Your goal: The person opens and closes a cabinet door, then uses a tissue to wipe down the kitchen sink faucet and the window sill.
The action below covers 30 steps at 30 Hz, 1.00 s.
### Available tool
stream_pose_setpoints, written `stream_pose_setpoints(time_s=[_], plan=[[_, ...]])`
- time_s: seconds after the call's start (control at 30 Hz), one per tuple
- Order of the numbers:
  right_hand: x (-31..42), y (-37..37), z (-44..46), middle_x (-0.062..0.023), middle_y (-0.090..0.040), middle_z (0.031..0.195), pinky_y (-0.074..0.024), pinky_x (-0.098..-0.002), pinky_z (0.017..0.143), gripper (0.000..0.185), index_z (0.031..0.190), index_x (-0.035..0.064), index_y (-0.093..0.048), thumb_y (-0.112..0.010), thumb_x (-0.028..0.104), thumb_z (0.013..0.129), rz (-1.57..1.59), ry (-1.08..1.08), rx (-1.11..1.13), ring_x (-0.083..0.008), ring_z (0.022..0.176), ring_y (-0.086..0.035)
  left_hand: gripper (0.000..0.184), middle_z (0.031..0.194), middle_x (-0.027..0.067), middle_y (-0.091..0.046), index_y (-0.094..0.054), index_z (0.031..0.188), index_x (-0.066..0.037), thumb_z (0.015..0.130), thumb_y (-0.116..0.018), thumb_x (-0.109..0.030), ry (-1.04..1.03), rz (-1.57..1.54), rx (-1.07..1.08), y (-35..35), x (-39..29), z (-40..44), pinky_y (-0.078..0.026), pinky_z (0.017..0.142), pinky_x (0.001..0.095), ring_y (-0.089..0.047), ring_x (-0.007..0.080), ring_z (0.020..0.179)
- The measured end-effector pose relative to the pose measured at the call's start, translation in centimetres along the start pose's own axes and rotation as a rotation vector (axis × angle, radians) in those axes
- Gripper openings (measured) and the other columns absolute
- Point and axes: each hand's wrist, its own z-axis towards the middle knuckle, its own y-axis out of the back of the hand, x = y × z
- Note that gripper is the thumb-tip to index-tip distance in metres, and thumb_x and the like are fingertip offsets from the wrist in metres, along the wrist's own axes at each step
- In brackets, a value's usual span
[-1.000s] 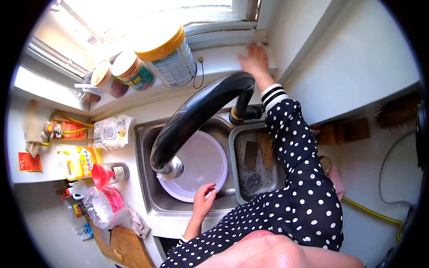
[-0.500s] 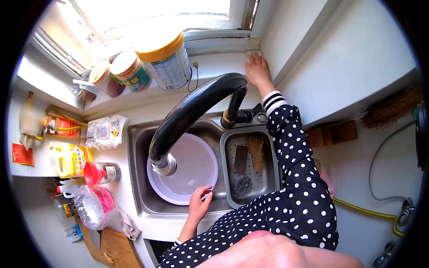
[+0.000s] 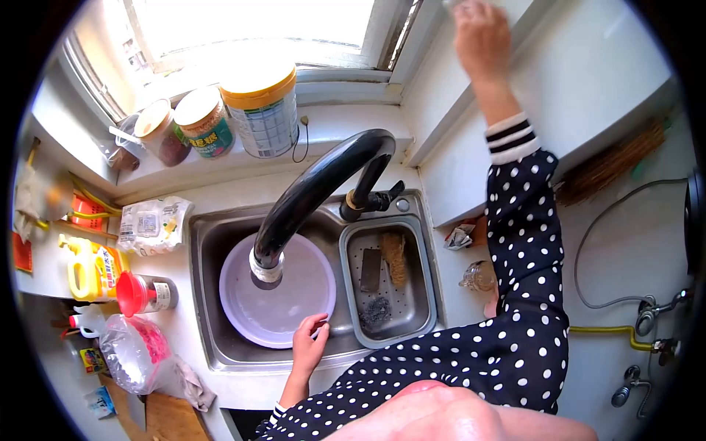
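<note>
My right hand (image 3: pixel 483 45) is raised against the white wall at the upper right, right of the window. Its fingers are bent over a pale cloth (image 3: pixel 449 4), of which only a small edge shows at the top of the view. My left hand (image 3: pixel 309 340) hangs at the sink's front edge, close to the rim of a lilac basin (image 3: pixel 228 309). Its fingers are loosely bent and apart, with nothing visible in them. The basin sits in the larger bowl of the steel sink (image 3: pixel 208 323) and holds cloudy-looking water.
A black faucet (image 3: pixel 316 187) arches over the basin. A grey drain basket (image 3: pixel 344 253) holds a brown block, a loofah-like scrubber and steel wool. Tubs, including a large yellow-lidded can (image 3: pixel 261 110), line the sill. Wipes (image 3: pixel 153 224), a yellow jug (image 3: pixel 92 268) and a red funnel (image 3: pixel 137 294) stand left.
My right hand has moved from the sill corner up along the wall to the right. The left hand stays by the basin rim. The whole view has shifted slightly.
</note>
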Motion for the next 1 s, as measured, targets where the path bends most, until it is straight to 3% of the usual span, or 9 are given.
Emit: stream_pose_setpoints(time_s=[0.2,0.23,0.4,0.43,0.5,0.63,0.8,0.9,1.0], plan=[[5.4,-12.7,-12.4,-0.0207,-0.051,0.117,-0.0299,-0.0379,0.099,0.039,0.114,-0.0052,-0.05,-0.045,0.014,0.081,-0.015,0.009,0.192,-0.0285,0.114,-0.045,0.022,0.096,0.0114,-0.059,-0.059,0.101,0.001,0.08,-0.056,-0.006,-0.003,-0.026,0.022,0.4,-0.6,0.0,-0.046,0.078,0.0279,-0.06,0.0193,0.087],[8.2,-10.4,-14.9,-0.02,-0.047,0.124,-0.029,-0.037,0.101,0.043,0.119,-0.0051,-0.047,-0.045,0.014,0.08,-0.12,0.178,0.56,-0.0274,0.118,-0.042,0.022,0.096,0.0113,-0.059,-0.059,0.101,0.001,0.08,-0.056,-0.006,-0.008,-0.037,0.026,0.7,-0.8,0.1,-0.046,0.078,0.0278,-0.06,0.0192,0.087],[8.9,-8.1,-15.8,-0.0166,-0.043,0.129,-0.0288,-0.0372,0.101,0.049,0.126,-0.0017,-0.04,-0.046,0.015,0.08,-0.138,0.14,0.723,-0.026,0.119,-0.041,0.022,0.095,0.0108,-0.059,-0.059,0.101,0.001,0.08,-0.057,-0.006,-0.01,0.01,-0.01,3.1,0.8,-0.5,-0.046,0.078,0.0275,-0.06,0.0181,0.086],[6.8,-7.3,-11.8,-0.0139,-0.023,0.142,-0.0126,-0.038,0.108,0.052,0.133,-0.0031,-0.027,-0.036,0.019,0.087,-0.102,0.015,0.872,-0.0258,0.133,-0.018,0.022,0.095,0.0108,-0.059,-0.059,0.1,0.001,0.08,-0.057,-0.006,-0.009,0.026,-0.019,3.6,1.4,-0.4,-0.046,0.078,0.0274,-0.06,0.018,0.086],[2.6,-2.7,-4.8,-0.0134,-0.022,0.143,-0.0121,-0.0365,0.108,0.052,0.134,-0.003,-0.026,-0.037,0.021,0.089,-0.559,0.068,0.552,-0.0248,0.133,-0.019,0.022,0.094,0.0106,-0.059,-0.059,0.1,0.001,0.08,-0.056,-0.006,0.007,0.056,-0.044,4.0,1.7,-0.1,-0.046,0.077,0.0273,-0.059,0.0175,0.084],[1.6,-1.1,-5.5,-0.0122,-0.021,0.143,-0.0079,-0.0344,0.109,0.059,0.136,-0.0013,-0.022,-0.036,0.034,0.09,-0.504,0.003,0.409,-0.0225,0.133,-0.018,0.023,0.095,0.01,-0.059,-0.058,0.101,0.002,0.08,-0.056,-0.004,0.025,-0.024,-0.032,3.6,0.5,0.8,-0.046,0.078,0.027,-0.059,0.0164,0.086],[6.5,-4.2,-13.1,-0.0114,-0.026,0.141,-0.0113,-0.0356,0.109,0.063,0.134,0.0014,-0.029,-0.042,0.04,0.087,-0.352,0.386,0.729,-0.0217,0.131,-0.021,0.021,0.097,0.0083,-0.059,-0.058,0.102,0.001,0.081,-0.055,-0.005,-0.057,-0.037,0.021,3.5,-0.6,0.9,-0.045,0.079,0.026,-0.059,0.0152,0.088],[2.1,-9.7,-6.7,-0.0122,-0.031,0.139,-0.0174,-0.0349,0.107,0.058,0.132,-0.0004,-0.031,-0.042,0.035,0.087,-0.611,0.06,0.39,-0.0224,0.129,-0.026,0.022,0.096,0.0111,-0.059,-0.058,0.101,0.001,0.08,-0.056,-0.006,-0.014,0.037,0.022,4.4,0.5,0.1,-0.046,0.078,0.0279,-0.059,0.0181,0.087],[0.0,-5.8,0.6,-0.0113,-0.041,0.127,-0.0282,-0.0344,0.097,0.052,0.126,-0.0023,-0.037,-0.045,0.031,0.086,-0.527,0.087,0.368,-0.0224,0.117,-0.037,0.023,0.095,0.0112,-0.059,-0.059,0.101,0.001,0.08,-0.056,-0.007,0.047,0.058,-0.024,4.5,1.9,-0.1,-0.046,0.077,0.0281,-0.06,0.0184,0.086]])
